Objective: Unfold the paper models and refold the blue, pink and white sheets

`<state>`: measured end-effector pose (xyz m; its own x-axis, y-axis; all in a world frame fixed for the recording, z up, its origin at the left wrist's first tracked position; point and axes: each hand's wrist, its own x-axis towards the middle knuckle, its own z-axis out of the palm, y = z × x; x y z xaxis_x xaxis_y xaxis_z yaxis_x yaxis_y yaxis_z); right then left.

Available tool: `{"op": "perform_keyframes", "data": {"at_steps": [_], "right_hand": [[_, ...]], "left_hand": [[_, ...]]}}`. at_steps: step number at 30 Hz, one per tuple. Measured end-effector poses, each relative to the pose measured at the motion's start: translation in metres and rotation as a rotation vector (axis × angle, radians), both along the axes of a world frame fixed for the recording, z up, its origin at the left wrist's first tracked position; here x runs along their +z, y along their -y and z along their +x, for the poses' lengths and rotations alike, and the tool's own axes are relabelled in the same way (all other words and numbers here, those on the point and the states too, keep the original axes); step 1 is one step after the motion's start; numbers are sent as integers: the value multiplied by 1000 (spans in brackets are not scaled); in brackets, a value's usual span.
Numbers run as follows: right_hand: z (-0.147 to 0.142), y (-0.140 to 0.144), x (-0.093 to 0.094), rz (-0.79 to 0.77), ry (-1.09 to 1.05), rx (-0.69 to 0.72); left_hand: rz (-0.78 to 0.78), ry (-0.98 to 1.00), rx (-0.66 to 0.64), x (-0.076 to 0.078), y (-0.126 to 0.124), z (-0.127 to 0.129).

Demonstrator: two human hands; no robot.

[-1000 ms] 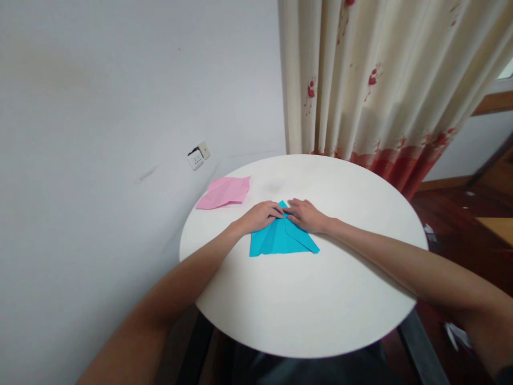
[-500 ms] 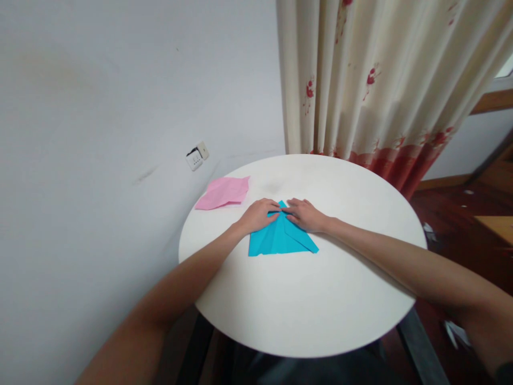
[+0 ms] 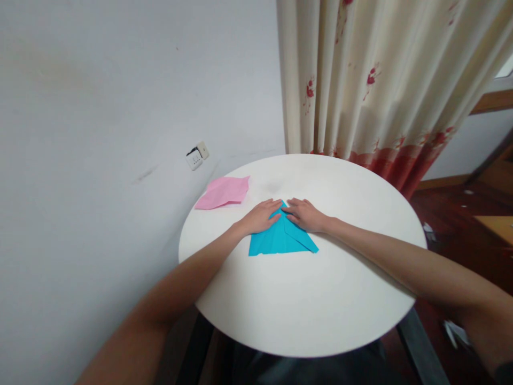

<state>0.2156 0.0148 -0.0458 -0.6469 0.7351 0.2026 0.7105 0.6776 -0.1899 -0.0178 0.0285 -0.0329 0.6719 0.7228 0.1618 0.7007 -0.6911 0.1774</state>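
A blue sheet of paper (image 3: 276, 241), folded with its narrow tip pointing away from me, lies flat on the white round table (image 3: 304, 305). My left hand (image 3: 262, 215) rests on its upper left side, fingers stretched out towards the tip. From the other side my right hand (image 3: 305, 214) presses on the upper right edge, fingers extended and apart from the thumb. A folded flap shows along the paper's right side. Both hands cover parts of the upper edges.
Pink paper (image 3: 223, 193) lies at the table's far left. The wall with a socket (image 3: 194, 159) borders the left side. A patterned curtain (image 3: 360, 96) hangs behind the table, and a wooden surface (image 3: 497, 227) stands to the right.
My left hand has shifted slightly, its fingertips now nearer the tip and lying flatter. The blue paper's left part looks smoother. My right hand has stayed in place.
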Motion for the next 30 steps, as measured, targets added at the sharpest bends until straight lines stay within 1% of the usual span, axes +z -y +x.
{"op": "perform_keyframes", "data": {"at_steps": [6,12,23,30], "right_hand": [[1,0,0,4,9,-4],[1,1,1,12,6,10],[1,1,3,-9,8,9],[1,1,2,2,7,11]], "left_hand": [[-51,-6,8,0,0,-1],[-59,9,15,0,0,-1],[-63,-10,-20,1,0,-2],[-48,-104,52,6,4,1]]}}
